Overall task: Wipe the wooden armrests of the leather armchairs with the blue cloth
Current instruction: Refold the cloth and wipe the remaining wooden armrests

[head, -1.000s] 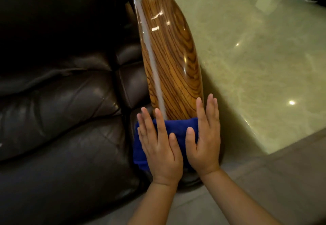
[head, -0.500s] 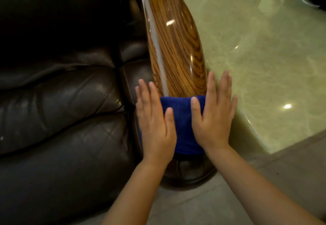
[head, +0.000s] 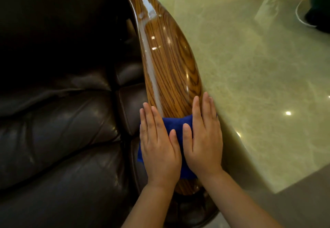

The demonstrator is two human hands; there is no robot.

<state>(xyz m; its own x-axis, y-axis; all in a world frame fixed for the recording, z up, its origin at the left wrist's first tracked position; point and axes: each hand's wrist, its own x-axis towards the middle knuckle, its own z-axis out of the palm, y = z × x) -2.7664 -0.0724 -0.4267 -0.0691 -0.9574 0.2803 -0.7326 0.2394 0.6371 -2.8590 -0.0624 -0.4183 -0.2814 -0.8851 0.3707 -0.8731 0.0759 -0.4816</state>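
- The blue cloth (head: 176,127) lies across the near end of the glossy wooden armrest (head: 169,70), pinned under both hands.
- Left hand (head: 159,147) lies flat, fingers straight, pressing the cloth's left part.
- Right hand (head: 205,138) lies flat likewise, beside the pale green counter (head: 259,77).
- Dark leather armchair (head: 62,129) sits left.
- No readable writing.

No text, label, brand, number or sign can be read anywhere in the view.
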